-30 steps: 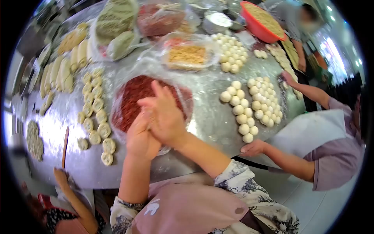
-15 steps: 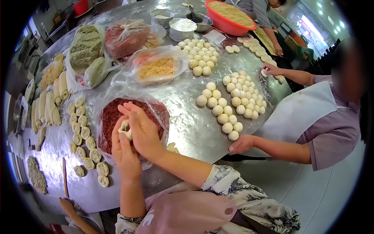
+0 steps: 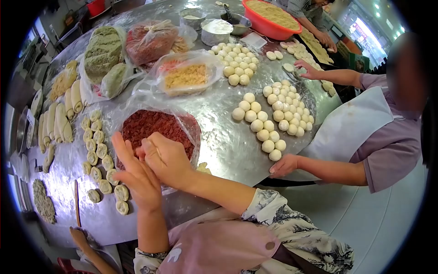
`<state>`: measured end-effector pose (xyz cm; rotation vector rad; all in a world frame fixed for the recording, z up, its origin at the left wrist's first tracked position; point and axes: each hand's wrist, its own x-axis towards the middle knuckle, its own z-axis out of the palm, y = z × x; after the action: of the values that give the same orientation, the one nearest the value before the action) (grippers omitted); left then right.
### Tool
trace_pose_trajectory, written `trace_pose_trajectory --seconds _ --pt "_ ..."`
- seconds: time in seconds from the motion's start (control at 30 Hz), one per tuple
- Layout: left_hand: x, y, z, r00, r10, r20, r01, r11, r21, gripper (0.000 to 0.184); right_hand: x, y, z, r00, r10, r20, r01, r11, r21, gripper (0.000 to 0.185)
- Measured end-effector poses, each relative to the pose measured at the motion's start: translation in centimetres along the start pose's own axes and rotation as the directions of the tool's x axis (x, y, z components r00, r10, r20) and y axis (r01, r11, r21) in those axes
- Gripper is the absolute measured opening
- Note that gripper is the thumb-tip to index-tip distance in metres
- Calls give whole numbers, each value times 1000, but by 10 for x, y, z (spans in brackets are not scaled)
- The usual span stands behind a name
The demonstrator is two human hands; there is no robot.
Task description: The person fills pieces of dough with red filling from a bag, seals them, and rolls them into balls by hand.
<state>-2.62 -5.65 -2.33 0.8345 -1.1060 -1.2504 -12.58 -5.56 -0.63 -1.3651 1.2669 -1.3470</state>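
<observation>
Over the bag of dark red filling point(image 3: 157, 132), my two hands meet. My left hand point(image 3: 137, 176) is open, its fingers stretched out and its palm turned toward the other hand. My right hand point(image 3: 169, 160) is curled closed against that palm. The piece of dough seen between the hands a moment before is hidden inside the right hand's fingers. Just left of my hands, coiled dough rounds point(image 3: 105, 186) lie in rows on the metal table point(image 3: 219, 150).
Dough balls point(image 3: 262, 123) stand in groups to the right, near a co-worker's hand point(image 3: 284, 166); the co-worker's other hand point(image 3: 308, 71) is by a flat dough disc point(image 3: 288, 67). A tub of yellow crumbs point(image 3: 185, 76), a green filling bag point(image 3: 104, 55) and dough rolls point(image 3: 61, 122) lie farther back.
My right hand has closed into a curl, covering the dough. My left fingers have straightened and tilted left. The co-worker's far hand has lifted off a dough piece and moved left.
</observation>
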Motion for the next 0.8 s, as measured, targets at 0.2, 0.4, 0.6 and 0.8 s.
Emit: trace_pose_trajectory --seconds 0.2,0.4,0.6,0.8 --pt "-5 12 11 969 -203 140 238 919 -313 80 -1 12 3 923 -369 105 384 886 -261 53" --pt "-11 15 17 944 -280 172 325 872 -365 66 18 16 -5 970 -243 -17 224 914 -339 65" --pt "0 8 14 981 -179 -80 164 972 -170 36 2 -9 12 949 -314 9 314 949 -3 79" --pt "9 11 -16 970 -108 -216 50 965 -257 42 -15 6 17 957 -277 92 281 959 -37 61"
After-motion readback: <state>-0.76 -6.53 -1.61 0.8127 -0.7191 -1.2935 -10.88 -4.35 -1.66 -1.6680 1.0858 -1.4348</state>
